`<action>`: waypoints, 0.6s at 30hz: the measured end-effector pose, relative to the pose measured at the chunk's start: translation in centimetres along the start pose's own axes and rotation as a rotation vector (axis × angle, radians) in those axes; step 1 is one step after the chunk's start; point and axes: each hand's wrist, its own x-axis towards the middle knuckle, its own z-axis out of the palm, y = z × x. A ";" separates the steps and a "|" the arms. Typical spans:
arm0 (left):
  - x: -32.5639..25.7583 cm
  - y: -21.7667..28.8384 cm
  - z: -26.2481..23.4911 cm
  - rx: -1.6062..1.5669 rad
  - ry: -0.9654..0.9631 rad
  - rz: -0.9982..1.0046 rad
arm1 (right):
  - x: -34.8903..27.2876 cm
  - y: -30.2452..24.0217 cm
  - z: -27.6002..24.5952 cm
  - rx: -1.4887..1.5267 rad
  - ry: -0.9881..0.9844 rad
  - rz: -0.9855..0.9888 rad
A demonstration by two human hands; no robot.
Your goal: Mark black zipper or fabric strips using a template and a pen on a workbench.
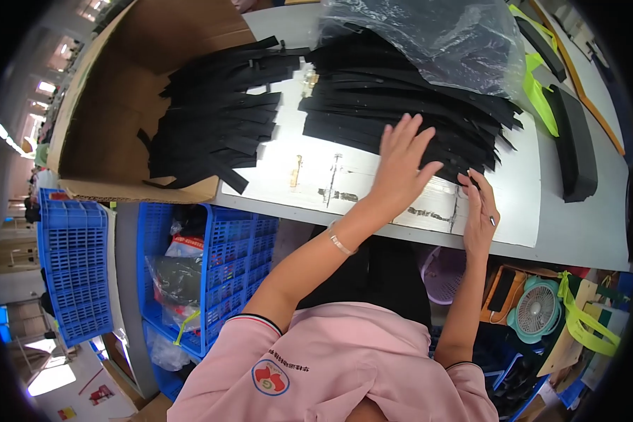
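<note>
Many flat black strips (373, 98) lie fanned in a pile on the white board (295, 172) in front of me. My left hand (401, 162) rests on the lower edge of this pile, its fingers spread and pressed flat. At the pile's lower right end is my right hand (480, 211), with thumb and fingers curled together on the end of a black strip. A small dark object, too small to name, shows at one finger of that hand. A second bunch of black strips (218, 116) lies to the left, partly inside a cardboard box (109, 105).
Clear plastic sheeting (429, 42) covers the far side of the pile. Long black padded pieces (573, 144) with yellow-green straps (541, 95) lie at the right. Below the table are blue crates (239, 246), a purple basket (443, 274) and a small teal fan (536, 309).
</note>
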 end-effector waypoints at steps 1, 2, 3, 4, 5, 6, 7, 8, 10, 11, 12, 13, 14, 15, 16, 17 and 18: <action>-0.6 -0.6 -1.5 0.031 0.041 0.016 | 0.0 0.1 -0.1 0.017 0.009 0.000; -1.2 -1.5 -3.4 0.086 0.088 0.010 | 0.0 -0.2 0.0 0.014 0.019 -0.006; -1.9 -2.7 -5.6 0.142 0.135 0.003 | 0.0 -0.3 0.0 0.021 0.018 -0.005; -2.4 -4.2 -7.7 0.179 0.172 -0.056 | 0.0 -0.3 0.1 0.017 0.014 -0.005; -2.8 -6.0 -9.8 0.214 0.209 -0.114 | 0.0 -0.3 0.0 0.010 0.011 -0.004; -2.9 -8.1 -11.7 0.318 0.225 -0.118 | 0.0 -0.2 -0.2 0.006 0.020 -0.002; -2.9 -10.4 -13.9 0.430 0.245 -0.124 | 0.0 -0.1 -0.2 -0.021 0.015 -0.010; -2.6 -12.7 -16.3 0.522 0.228 -0.160 | 0.0 -0.2 -0.1 -0.047 0.008 -0.022; -1.2 -16.1 -20.5 0.663 0.198 -0.235 | 0.0 -0.2 0.1 -0.024 0.015 -0.016; -0.5 -17.2 -22.0 0.714 0.187 -0.276 | 0.1 -0.1 0.1 -0.003 0.019 -0.012; 0.3 -18.2 -23.3 0.709 0.175 -0.328 | 0.1 0.1 0.1 -0.007 0.022 -0.012; 0.9 -19.0 -24.4 0.704 0.164 -0.381 | 0.1 0.4 0.1 -0.038 0.008 -0.064; 0.9 -19.8 -25.3 0.714 0.161 -0.451 | 0.1 0.6 0.3 -0.064 -0.010 -0.117; 0.7 -20.4 -25.8 0.690 0.080 -0.555 | 0.2 0.6 0.4 -0.067 -0.007 -0.117; 0.0 -20.8 -25.7 0.692 0.129 -0.542 | 0.3 0.5 0.6 -0.100 -0.014 -0.159; -0.6 -20.7 -25.0 0.684 0.168 -0.523 | 0.3 0.7 0.6 -0.142 -0.012 -0.193; -1.0 -20.4 -24.4 0.677 0.157 -0.517 | 0.2 0.9 0.5 -0.154 0.000 -0.211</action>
